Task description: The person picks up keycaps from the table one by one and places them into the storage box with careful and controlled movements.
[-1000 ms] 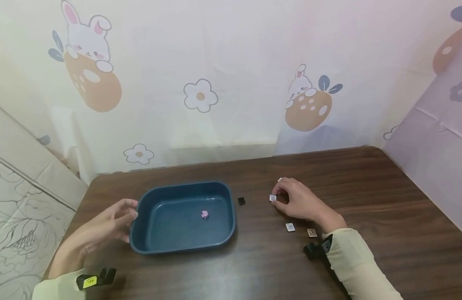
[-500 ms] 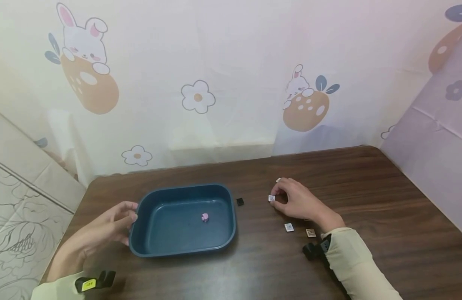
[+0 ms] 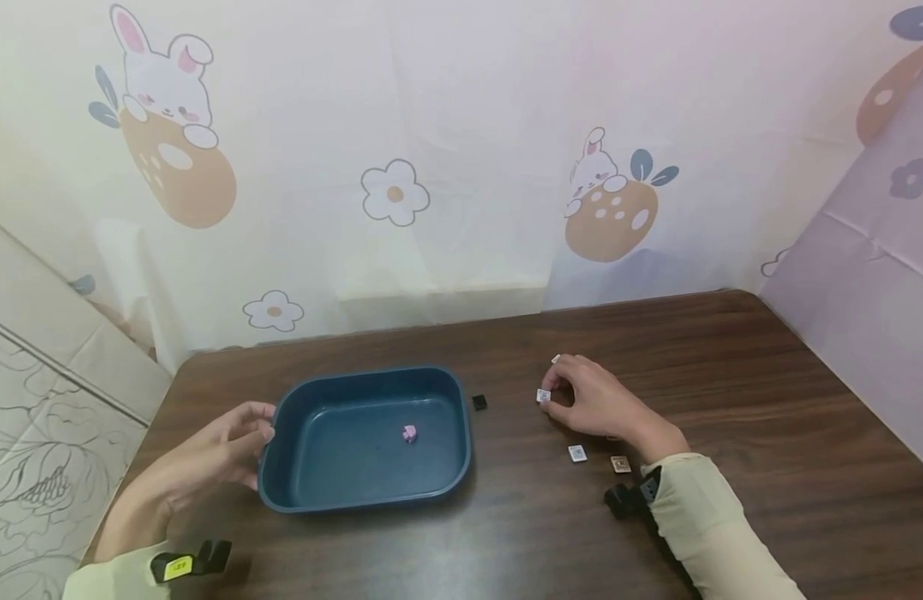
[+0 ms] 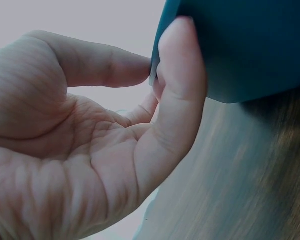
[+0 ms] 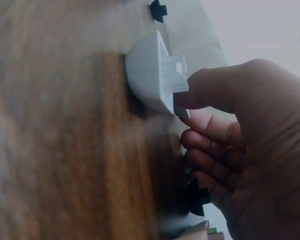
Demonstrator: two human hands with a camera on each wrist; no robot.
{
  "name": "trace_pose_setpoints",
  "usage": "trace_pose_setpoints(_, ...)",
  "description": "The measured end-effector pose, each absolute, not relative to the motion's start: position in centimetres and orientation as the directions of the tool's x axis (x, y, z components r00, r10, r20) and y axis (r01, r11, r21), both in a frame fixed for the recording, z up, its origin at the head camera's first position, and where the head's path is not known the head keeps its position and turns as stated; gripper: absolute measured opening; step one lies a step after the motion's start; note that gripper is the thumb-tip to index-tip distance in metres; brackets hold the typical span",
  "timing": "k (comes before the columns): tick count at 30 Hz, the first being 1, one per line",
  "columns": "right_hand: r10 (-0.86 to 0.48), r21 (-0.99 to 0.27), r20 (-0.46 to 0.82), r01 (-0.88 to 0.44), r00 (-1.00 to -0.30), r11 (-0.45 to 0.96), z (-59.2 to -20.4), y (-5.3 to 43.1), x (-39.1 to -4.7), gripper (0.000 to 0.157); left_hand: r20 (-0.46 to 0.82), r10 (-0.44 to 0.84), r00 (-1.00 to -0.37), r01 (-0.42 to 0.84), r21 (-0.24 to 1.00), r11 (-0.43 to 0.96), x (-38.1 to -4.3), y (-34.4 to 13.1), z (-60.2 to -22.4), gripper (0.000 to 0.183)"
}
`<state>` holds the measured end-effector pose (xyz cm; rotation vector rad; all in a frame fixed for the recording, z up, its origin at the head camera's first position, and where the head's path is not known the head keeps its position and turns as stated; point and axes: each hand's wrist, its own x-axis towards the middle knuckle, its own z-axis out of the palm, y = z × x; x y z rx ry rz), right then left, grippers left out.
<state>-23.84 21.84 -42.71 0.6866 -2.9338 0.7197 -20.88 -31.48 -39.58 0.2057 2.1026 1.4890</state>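
No lettering is legible, yellow label (image 3: 178, 567) included.

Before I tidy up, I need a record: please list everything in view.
Table: 1, dark brown, below
Tray: 1, dark teal, table's left
Pink piece: 1, pink, in tray
White pieces: 2, white, one at right hand, one nearer wearer
Brown piece: 1, brown, by right sleeve
Black pieces: 2, black, one right of tray, one beside right hand
Pale piece: 1, whitish, mostly behind right hand
Wall covering: 1, pale, behind table
Wrist cameras: 2, black, at sleeve ends
Sleeves: 2, pale green, bottom edge
Hands: 2, bare, left gripping tray, right pinching white piece
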Motion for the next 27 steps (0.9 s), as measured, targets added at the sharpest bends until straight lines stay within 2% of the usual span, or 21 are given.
trace_pose_setpoints(11,-0.376,-0.456,0.116,-0.386,-0.919,0.802,-42.67,21.76,-23.69,0.011,-0.369,0.404,-0.837,-0.209,0.898,0.386,-20.73,-31.56,-39.52,0.048)
trace_pose_setpoints(20,-0.376,-0.454,0.123,-0.389,-0.918,0.801,-42.37,22.03,-23.68,0.009,-0.347,0.438,-0.829,-0.187,0.911,0.368,-21.16,-31.39,-39.48,0.043)
trace_pose_setpoints(27,-0.382,-0.45,0.125,-0.396,-0.916,0.801,-42.57,21.64,-23.67,0.009,-0.372,0.413,-0.831,-0.211,0.898,0.386,-20.9,-31.39,-39.29,0.047)
